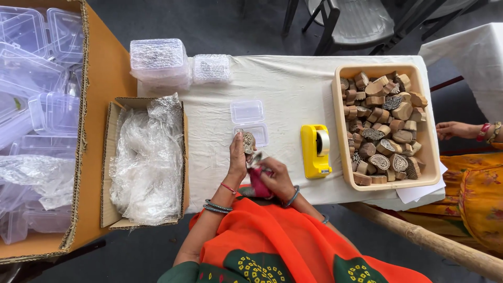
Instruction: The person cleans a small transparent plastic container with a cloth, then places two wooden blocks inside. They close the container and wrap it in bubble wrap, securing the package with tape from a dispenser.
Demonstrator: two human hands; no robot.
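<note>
Wooden stamp [248, 141]: small, stiff, light carved block, best pinched at its edges. Left hand [238, 157] grip pinches it; right hand [275, 178] grip clutches pink cloth [259, 183].

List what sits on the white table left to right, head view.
stack of clear plastic boxes → open small clear box → yellow tape dispenser → beige tray of carved wooden stamps
</note>
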